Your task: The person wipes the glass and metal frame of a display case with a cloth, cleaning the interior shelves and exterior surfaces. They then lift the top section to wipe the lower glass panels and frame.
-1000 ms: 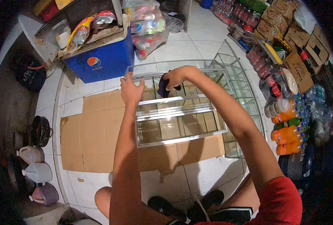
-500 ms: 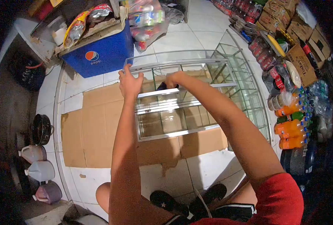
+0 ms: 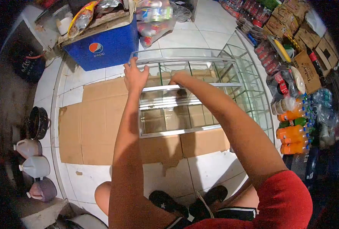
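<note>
A glass display case (image 3: pixel 152 135) with aluminium edging lies on flattened cardboard. My left hand (image 3: pixel 136 77) grips its far left corner, fingers hooked over the metal edge and thumb held apart. My right hand (image 3: pixel 180 79) reaches down through the frame into the case, fingers curled and mostly hidden. Beneath it, through the glass, shows a dark bunched cloth (image 3: pixel 181 92), partly covered by the metal rail and my wrist.
Brown cardboard (image 3: pixel 100 126) covers the white tiles (image 3: pixel 154 171). A blue Pepsi cooler (image 3: pixel 104 49) stands at the back left. Plastic jugs (image 3: pixel 35 166) line the left side. Orange soda bottles (image 3: pixel 291 134) and cardboard boxes (image 3: pixel 306 70) crowd the right.
My right hand has moved the dark cloth from left of the wrist to underneath it, lower inside the case. My left hand keeps its hold on the corner. The view has shifted slightly.
</note>
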`<act>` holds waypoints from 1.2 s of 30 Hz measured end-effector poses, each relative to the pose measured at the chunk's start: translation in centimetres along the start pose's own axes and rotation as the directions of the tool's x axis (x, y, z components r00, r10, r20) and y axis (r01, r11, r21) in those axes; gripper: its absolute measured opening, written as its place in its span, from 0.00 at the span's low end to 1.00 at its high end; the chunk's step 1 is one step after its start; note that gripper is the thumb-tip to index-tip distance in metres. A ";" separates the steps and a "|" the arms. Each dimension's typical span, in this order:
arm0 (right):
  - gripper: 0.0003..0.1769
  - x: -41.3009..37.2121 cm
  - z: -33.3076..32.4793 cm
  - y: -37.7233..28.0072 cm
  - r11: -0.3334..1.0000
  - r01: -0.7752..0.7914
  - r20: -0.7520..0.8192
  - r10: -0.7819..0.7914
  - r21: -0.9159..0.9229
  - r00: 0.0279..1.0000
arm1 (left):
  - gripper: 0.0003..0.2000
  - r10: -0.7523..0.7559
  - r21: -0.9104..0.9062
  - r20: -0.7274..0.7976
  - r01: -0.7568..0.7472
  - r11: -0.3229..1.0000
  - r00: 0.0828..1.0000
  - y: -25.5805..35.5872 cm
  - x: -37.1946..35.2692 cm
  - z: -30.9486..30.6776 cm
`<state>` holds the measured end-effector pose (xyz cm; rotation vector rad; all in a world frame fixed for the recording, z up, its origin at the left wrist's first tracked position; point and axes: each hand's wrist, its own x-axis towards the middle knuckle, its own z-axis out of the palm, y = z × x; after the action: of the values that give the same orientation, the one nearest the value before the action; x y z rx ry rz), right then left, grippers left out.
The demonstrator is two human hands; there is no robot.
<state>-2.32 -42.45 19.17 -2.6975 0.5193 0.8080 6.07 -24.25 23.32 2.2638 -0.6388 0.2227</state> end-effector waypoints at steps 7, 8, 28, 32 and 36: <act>0.11 8.5 3.8 3.1 0.920 -0.034 0.547 -0.201 0.390 0.812 | 0.28 -0.040 -0.002 0.001 0.040 0.999 0.999 0.3 0.2 0.1; 0.10 9.1 4.0 2.9 0.897 -0.004 0.587 -0.286 0.443 0.757 | 0.28 -0.038 -0.004 0.003 0.038 0.999 0.999 0.4 0.2 0.0; 0.09 -17.5 -7.9 7.7 -0.066 0.551 -0.541 0.123 0.832 0.832 | 0.26 0.010 0.021 0.009 -0.010 1.000 1.000 -0.1 0.2 0.4; 0.07 -19.7 -4.7 17.5 0.305 0.527 -0.597 0.215 0.793 0.773 | 0.27 0.037 0.029 -0.002 -0.037 0.999 0.999 -0.2 0.4 0.8; 0.11 -17.9 -2.4 19.3 0.818 0.188 -0.671 0.290 0.544 0.682 | 0.27 0.007 0.061 0.013 -0.008 0.998 1.000 0.3 0.3 0.6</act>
<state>-23.11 -56.00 28.30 -2.2924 0.8467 -0.4689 6.21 -24.98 23.16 2.3232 -0.6554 0.2338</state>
